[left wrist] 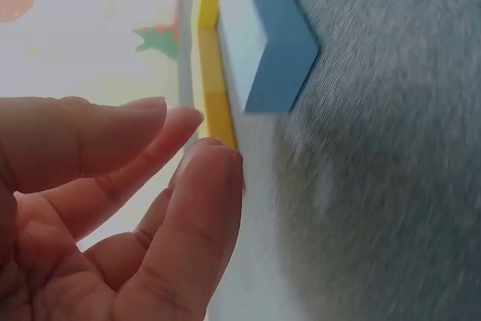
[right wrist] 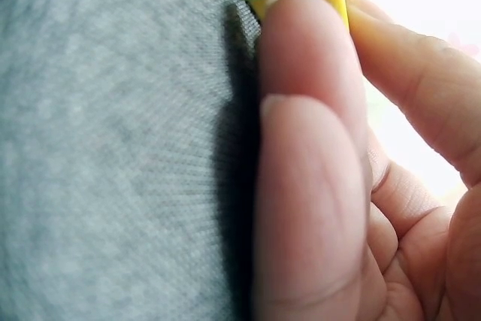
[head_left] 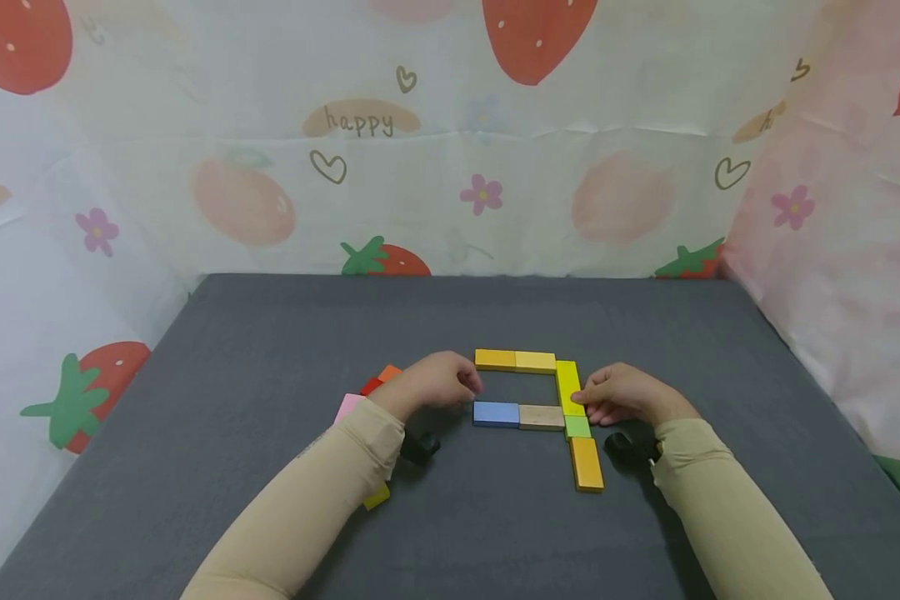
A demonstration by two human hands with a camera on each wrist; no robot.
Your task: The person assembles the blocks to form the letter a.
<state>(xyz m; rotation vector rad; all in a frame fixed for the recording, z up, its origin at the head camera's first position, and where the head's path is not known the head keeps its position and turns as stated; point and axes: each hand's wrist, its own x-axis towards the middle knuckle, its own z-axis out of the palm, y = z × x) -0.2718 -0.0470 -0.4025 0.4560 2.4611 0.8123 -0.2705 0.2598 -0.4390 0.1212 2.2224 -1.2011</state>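
Flat coloured blocks lie joined in an outline on the grey cloth. Its top row is an amber block [head_left: 495, 359] and a pale yellow block [head_left: 535, 362]. A bright yellow block [head_left: 567, 383] runs down the right side to a green block [head_left: 577, 427], with another amber block [head_left: 587, 467] below. A blue block [head_left: 496, 414] and a plain wooden block [head_left: 541, 417] form the lower row. My left hand [head_left: 438, 385] hovers by the blue block's left end, fingers loosely bent and holding nothing. My right hand [head_left: 626, 395] touches the bright yellow block's right side with its fingertips.
Left of the outline, partly behind my left arm, lie a pink block [head_left: 348, 406], a red block [head_left: 371, 386], an orange block [head_left: 390, 372] and an olive-yellow block [head_left: 377, 497]. A printed curtain [head_left: 435, 200] hangs behind the grey table [head_left: 270, 325].
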